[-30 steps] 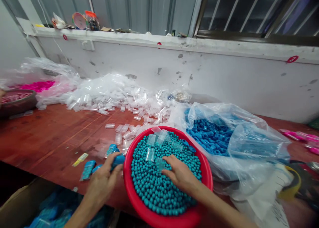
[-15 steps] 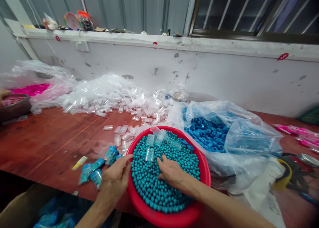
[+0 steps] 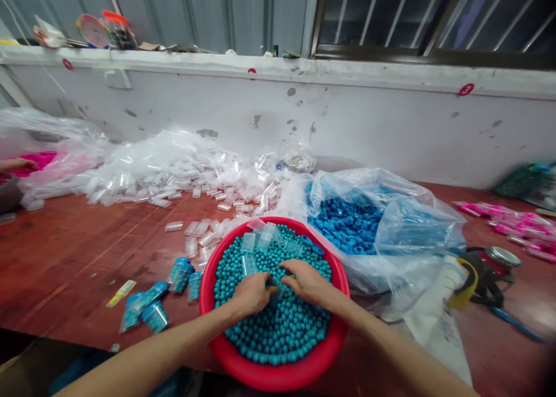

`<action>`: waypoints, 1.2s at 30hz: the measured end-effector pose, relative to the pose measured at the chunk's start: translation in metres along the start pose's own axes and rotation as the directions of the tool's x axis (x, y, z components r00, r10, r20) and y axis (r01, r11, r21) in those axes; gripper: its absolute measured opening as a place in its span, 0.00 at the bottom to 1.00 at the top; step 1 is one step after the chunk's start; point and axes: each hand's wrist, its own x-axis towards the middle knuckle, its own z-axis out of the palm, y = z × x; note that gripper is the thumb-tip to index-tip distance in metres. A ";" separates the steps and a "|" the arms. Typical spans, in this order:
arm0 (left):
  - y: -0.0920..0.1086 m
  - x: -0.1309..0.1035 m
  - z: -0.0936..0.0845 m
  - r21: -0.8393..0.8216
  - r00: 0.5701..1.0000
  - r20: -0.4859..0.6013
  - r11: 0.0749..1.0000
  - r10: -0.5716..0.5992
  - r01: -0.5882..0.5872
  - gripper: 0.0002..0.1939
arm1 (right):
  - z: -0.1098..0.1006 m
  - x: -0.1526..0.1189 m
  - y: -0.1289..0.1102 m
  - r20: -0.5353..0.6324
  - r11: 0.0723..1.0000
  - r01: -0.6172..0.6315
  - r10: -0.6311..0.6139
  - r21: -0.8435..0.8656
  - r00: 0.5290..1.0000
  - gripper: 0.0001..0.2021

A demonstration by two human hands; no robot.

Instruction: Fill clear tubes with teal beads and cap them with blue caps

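Note:
A red basin (image 3: 341, 319) is filled with small teal beads (image 3: 278, 342). My left hand (image 3: 254, 293) is over the middle of the beads, its fingers curled together; a see-through shape shows faintly at its fingertips, too blurred to name. Just right of it, my right hand (image 3: 307, 282) hovers low over the beads, fingers stretched and apart. Several clear plastic containers (image 3: 248, 242) lie on the beads at the far side of the basin, near a few blue caps (image 3: 318, 249). Bead-filled containers with blue caps (image 3: 155, 317) lie on the table left of the basin.
Empty clear containers (image 3: 174, 171) are heaped along the wall. A plastic bag of blue caps (image 3: 347, 226) stands right of the basin. Farther right are pink-filled packs (image 3: 510, 223), a jar (image 3: 501, 258) and a tape roll (image 3: 464, 284). Another person's hand (image 3: 19, 165) shows at far left.
My left hand has moved from the basin's left rim in over the beads, beside my right hand. The view has shifted a little to the right.

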 end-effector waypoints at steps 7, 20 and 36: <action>0.029 0.029 0.006 -0.016 0.977 0.156 0.989 -0.144 0.148 0.09 | -0.031 -0.031 0.023 -0.076 0.987 -0.155 0.151 -0.038 0.986 0.14; 0.028 0.033 0.010 -0.707 0.949 0.312 0.675 0.030 0.211 0.14 | -0.024 -0.046 0.019 -0.090 0.994 -0.062 0.054 -0.089 0.994 0.15; 0.008 0.022 0.006 -0.881 0.957 0.275 0.423 0.094 0.211 0.16 | -0.003 -0.034 0.013 0.077 0.884 0.025 0.012 -0.466 0.997 0.12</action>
